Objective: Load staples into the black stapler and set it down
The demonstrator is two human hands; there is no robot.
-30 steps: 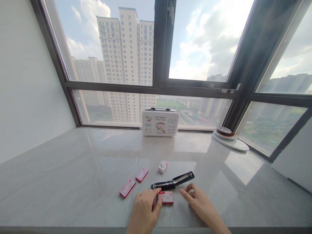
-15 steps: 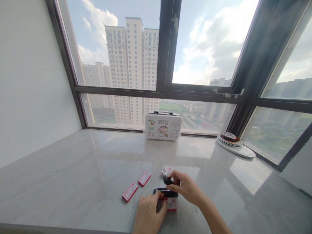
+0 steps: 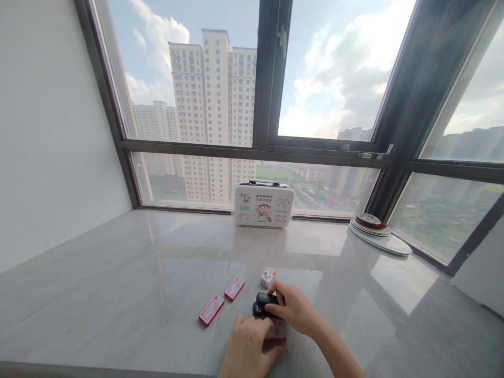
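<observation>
"What is nearest?"

"The person's left hand (image 3: 252,344), with curled fingers at a red-edged box (image 3: 276,336) lying on the pale counter (image 3: 118,315). The pictures do not show whether it grips the box or just rests against it."

"And the other?"

"The right hand (image 3: 296,310) is just beyond, to the right, closed around a black stapler (image 3: 260,308). Its thumb is on the near side, its fingers on the far side. The stapler lies beyond the box, its upper arm folded over the base."

"So which step is in hand?"

"Seemingly the handling of that stapler, with the right hand leading. Whether it is fully shut is hard to tell."

"What would the next move call for?"

"Probably a steady base, even pressure from the right hand, and left fingertips clear of the closing parts."

"Anything farther off?"

"Two red-and-white boxes, the nearer one (image 3: 211,311) and the farther one (image 3: 234,289), lie to the left. A small white box (image 3: 268,277) sits just beyond the stapler. Farther still, stacked plates (image 3: 380,239) are at the right, and a printed white case (image 3: 263,207) stands upright by the window (image 3: 255,152)."
</observation>
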